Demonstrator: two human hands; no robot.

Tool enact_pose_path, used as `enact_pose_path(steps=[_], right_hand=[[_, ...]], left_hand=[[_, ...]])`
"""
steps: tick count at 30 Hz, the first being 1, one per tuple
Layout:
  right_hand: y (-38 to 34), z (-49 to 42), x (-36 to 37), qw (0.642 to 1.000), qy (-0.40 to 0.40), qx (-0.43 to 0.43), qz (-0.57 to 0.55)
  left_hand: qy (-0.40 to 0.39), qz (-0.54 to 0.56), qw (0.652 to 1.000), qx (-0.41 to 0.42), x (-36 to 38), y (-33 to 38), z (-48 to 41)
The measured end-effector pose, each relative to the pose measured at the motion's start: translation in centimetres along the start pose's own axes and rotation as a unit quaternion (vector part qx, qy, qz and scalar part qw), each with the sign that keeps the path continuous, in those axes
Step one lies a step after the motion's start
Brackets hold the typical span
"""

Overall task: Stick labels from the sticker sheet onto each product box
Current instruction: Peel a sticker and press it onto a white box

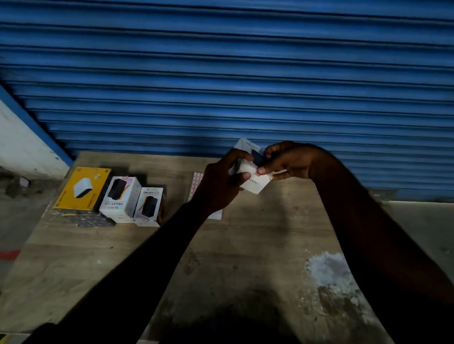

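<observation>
Both hands hold one white product box up above the far side of the wooden table. My left hand grips its left side from below. My right hand pinches its top and front, thumb pressed on the box's white face. The sticker sheet, white with rows of pink-edged labels, lies flat on the table, mostly hidden behind my left hand. At the table's left stand a yellow box and two white boxes printed with a black device.
A dark patterned flat object lies in front of the yellow box. A blue roller shutter closes off the space right behind the table. A worn whitish patch marks the tabletop at the right. Concrete floor lies to the left.
</observation>
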State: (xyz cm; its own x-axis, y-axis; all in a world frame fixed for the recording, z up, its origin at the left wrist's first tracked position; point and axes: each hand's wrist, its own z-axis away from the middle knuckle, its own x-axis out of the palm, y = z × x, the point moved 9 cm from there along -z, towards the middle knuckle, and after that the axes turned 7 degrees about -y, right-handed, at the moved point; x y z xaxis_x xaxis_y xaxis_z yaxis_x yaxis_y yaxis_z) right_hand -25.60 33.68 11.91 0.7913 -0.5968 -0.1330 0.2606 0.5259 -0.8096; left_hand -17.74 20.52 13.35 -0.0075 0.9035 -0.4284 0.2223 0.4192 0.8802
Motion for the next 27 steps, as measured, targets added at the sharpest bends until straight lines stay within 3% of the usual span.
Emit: enact_pose_path(steps=[4,8,14,17,23,27], right_hand=[[1.1,-0.2,0.1,0.995,0.042,0.005,-0.091],[1.4,0.4,-0.7,0.982,0.129,-0.047,-0.132],[1.2,2.5,-0.4,0.928,0.243,-0.177,-0.221],[0.6,3.1,1.1,0.934,0.214,-0.225,-0.174],[0.2,3.5,2.1,0.935,0.241,-0.256,-0.053],[0.5,3.6,2.1,0.928,0.261,-0.263,-0.038]], left_hand=[[0.015,-0.023,0.999,0.020,0.1,0.2,0.3],[0.021,-0.036,0.999,0.019,0.8,0.4,0.4],[0.055,0.099,0.992,-0.059,0.4,-0.5,-0.1],[0.074,0.164,0.980,-0.083,0.4,-0.6,-0.2],[0.120,0.143,0.976,-0.109,-0.1,-0.7,0.1],[0.079,0.183,0.973,-0.114,0.7,-0.6,0.1]])
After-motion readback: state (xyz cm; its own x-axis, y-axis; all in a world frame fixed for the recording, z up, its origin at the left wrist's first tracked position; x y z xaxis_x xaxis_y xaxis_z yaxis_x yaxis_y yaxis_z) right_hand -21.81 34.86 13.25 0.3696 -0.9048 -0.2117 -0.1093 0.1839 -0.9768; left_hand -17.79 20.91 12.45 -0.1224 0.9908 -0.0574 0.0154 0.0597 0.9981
